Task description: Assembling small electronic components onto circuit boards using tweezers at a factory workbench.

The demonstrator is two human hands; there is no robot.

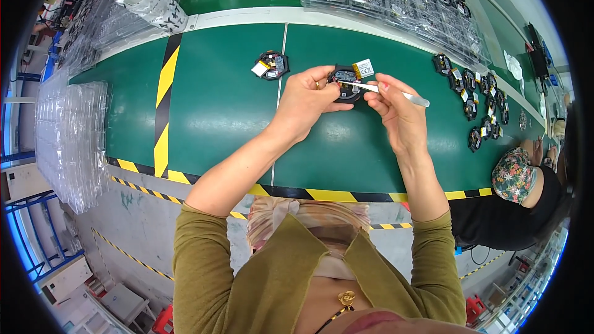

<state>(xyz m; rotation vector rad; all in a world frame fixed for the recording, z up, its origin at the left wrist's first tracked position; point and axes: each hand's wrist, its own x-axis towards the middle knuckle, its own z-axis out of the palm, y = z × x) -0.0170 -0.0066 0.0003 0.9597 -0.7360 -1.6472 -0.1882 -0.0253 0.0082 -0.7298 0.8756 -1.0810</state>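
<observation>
Above the green bench, my left hand [307,99] grips a round black electronic module [354,94] by its left side. A small circuit board and wires show inside the module, and a silvery battery pouch [364,68] sticks out at its upper right. My right hand [399,108] pinches a pair of metal tweezers [408,97], whose tip reaches into the module near my left thumb. What the tip touches is too small to tell. A similar module [270,65] with its own battery pouch lies on the bench, left of my hands.
Several more modules [470,108] are grouped on the bench at the right. Behind the bench rail, clear plastic trays [396,0] hold many such parts. Stacked clear trays [71,142] stand at the left edge. Another person's patterned sleeve [515,176] is at the right.
</observation>
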